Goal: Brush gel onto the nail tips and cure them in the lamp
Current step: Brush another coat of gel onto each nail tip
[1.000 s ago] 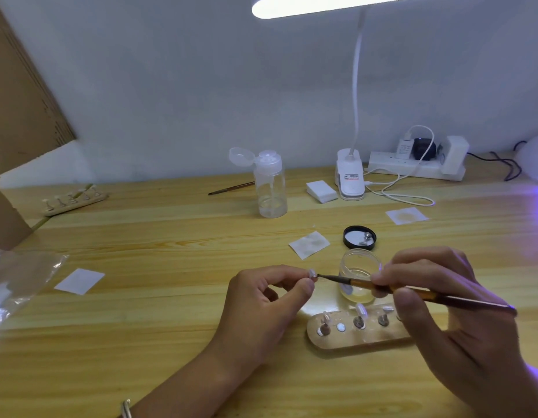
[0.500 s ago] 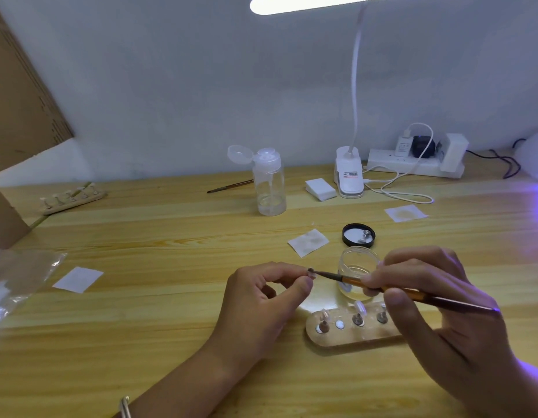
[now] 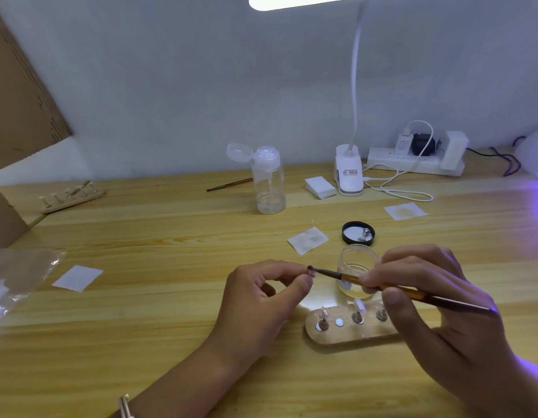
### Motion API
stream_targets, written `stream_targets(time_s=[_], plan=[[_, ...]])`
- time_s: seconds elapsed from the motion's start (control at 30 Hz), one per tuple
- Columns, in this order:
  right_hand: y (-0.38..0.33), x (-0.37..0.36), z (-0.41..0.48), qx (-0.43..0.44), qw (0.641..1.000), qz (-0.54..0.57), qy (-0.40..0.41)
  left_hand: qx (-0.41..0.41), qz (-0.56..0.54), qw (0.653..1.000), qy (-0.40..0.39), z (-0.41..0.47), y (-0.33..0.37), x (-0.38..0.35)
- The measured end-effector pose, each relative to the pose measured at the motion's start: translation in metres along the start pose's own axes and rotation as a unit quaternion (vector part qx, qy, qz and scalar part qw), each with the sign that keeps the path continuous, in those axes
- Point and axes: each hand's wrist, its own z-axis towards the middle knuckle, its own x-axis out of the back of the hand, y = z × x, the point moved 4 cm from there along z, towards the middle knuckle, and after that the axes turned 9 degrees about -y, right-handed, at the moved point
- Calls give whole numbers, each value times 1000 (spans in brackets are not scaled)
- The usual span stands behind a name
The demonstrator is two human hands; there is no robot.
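The left hand [image 3: 261,297] pinched a nail tip [image 3: 312,271] between thumb and forefinger. The right hand [image 3: 427,297] gripped the brush [image 3: 331,274], bristles touching that tip. Just beyond the right hand stood the open gel jar [image 3: 356,257], and beneath it the holder [image 3: 346,334] held more tips. Coating looked midway, with curing not yet done.

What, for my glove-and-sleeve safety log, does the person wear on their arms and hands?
The left hand and right hand are bare: no gloves, no rings visible. No sleeves are in view. The only thing worn is a thin silvery band on the left wrist, cut off by the picture's lower edge.
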Motion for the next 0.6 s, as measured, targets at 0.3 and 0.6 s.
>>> stream_targets(time_s=[0.3,0.6], plan=[[1,6,-2,-2,1000,27,11,-2,-5,1000,-3,0,-2,0],[-2,3,-2,6,1000,24,3,0,-4,1000,0,0,-4,0]])
